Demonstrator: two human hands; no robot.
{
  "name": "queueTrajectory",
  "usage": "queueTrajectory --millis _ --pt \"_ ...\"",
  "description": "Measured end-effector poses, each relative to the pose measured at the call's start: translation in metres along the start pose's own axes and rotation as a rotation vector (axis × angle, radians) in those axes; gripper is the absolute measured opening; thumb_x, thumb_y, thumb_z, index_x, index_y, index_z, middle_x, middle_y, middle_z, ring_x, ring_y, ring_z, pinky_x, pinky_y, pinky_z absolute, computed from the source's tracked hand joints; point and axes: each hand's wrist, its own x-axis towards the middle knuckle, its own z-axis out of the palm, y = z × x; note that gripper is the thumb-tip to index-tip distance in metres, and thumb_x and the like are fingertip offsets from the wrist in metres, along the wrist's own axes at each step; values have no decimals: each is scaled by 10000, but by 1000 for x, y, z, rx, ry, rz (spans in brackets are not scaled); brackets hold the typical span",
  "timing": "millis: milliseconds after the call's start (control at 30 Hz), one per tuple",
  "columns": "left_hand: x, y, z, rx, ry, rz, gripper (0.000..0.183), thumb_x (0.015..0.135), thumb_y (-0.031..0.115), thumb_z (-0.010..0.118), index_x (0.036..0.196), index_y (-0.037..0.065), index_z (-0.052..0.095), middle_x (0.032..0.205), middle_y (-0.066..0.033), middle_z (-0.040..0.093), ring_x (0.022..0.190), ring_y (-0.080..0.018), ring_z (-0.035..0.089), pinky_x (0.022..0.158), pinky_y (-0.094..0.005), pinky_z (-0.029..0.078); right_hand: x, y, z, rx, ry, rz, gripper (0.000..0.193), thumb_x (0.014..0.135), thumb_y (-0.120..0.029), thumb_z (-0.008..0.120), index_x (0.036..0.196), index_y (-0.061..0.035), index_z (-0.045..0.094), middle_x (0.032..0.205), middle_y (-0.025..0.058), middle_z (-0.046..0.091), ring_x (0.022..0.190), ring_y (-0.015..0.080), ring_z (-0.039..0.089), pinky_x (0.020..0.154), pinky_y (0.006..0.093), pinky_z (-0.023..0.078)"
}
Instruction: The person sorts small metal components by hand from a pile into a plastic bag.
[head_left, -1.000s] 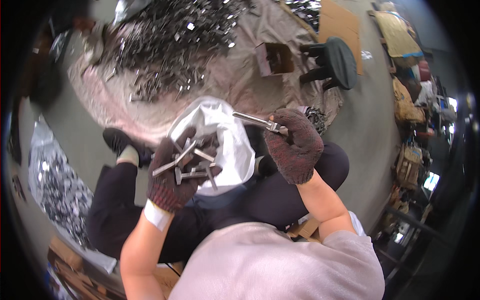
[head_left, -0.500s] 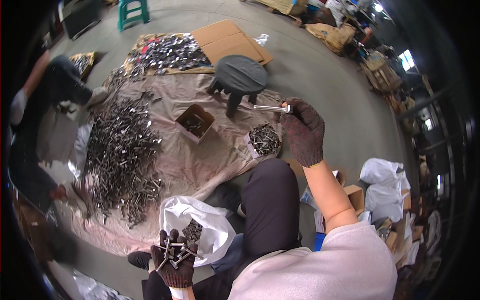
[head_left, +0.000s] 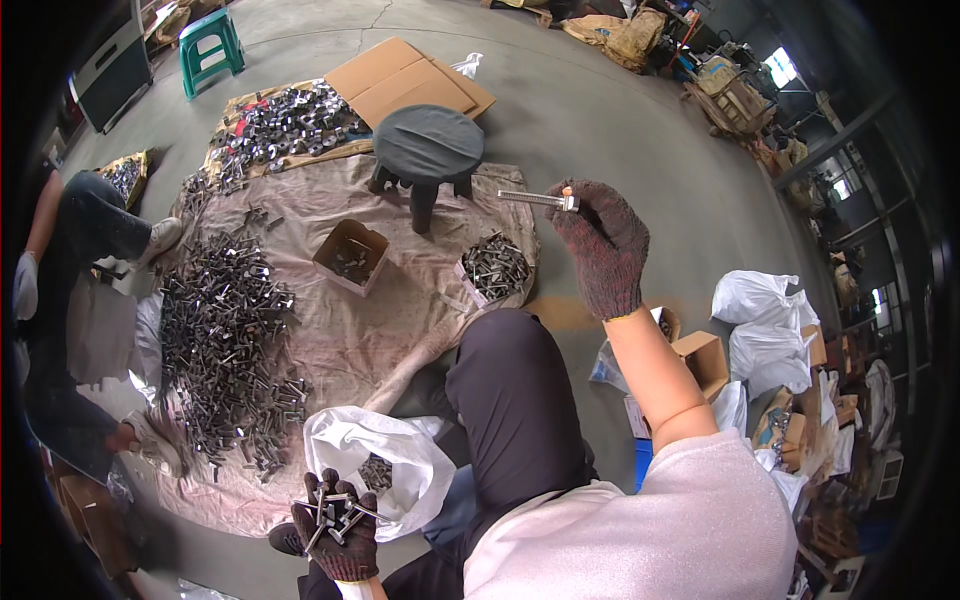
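Observation:
Raised at the right, my right hand [head_left: 608,250] wears a dark knit glove and pinches a long metal bolt [head_left: 532,199] near its head. The bolt's shank points left. Low in front, my gloved left hand [head_left: 347,555] is turned palm up, fingers curled under several loose bolts [head_left: 332,512]. Just beside it stands a white woven sack [head_left: 428,478] with its mouth open and more bolts inside [head_left: 376,472]. A large heap of bolts [head_left: 225,335] covers the left of the ground cloth [head_left: 330,320].
A dark round stool [head_left: 428,142], an open carton [head_left: 350,258] and a bolt-filled box [head_left: 494,268] stand ahead. Behind them lie flat cardboard [head_left: 400,80] and a pile of metal parts [head_left: 290,125]. Another person's leg [head_left: 110,215] is at left. White bags [head_left: 765,335] sit at right.
The view has shifted, so the scene sits a little further left. Both hands keep their holds; the right still pinches the bolt, the left still cups its bolts.

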Motion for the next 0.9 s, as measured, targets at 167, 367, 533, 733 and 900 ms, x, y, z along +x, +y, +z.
queueTrajectory --millis 167,367,533,733,900 --pt "-3 1 0 -22 -16 0 524 998 454 427 1417 141 462 1355 -161 560 1136 -337 611 940 -631 455 -2 0 1 -126 -64 -36 225 863 52 653 1082 7 627 1036 119 671 916 190 652 861 324 542" --pt "-7 -2 12 -41 51 38 527 994 444 454 1398 106 474 1317 -192 568 1098 -336 600 874 -627 503 -7 -11 12 -229 -101 -169 240 847 49 666 1074 -20 631 1044 138 677 884 156 639 756 272 529" --pt "-6 -3 15 -18 60 48 532 985 442 478 1393 101 473 1315 -191 561 1089 -337 596 858 -611 509 -5 -12 21 -194 -84 -362 275 794 23 707 1049 -60 651 990 83 692 821 150 640 702 255 510" --pt "-4 0 5 -12 5 27 547 994 469 422 1434 144 443 1380 -161 538 1137 -332 607 923 -646 467 -8 -10 22 -248 -90 -416 304 778 18 717 1062 -58 638 1008 113 695 869 219 662 762 289 519" --pt "-4 0 6 23 37 36 545 991 470 426 1429 146 449 1361 -151 553 1107 -317 616 910 -630 476 -11 -15 25 -280 -91 -398 292 779 16 717 1047 -58 626 1003 115 696 876 227 666 786 300 520"
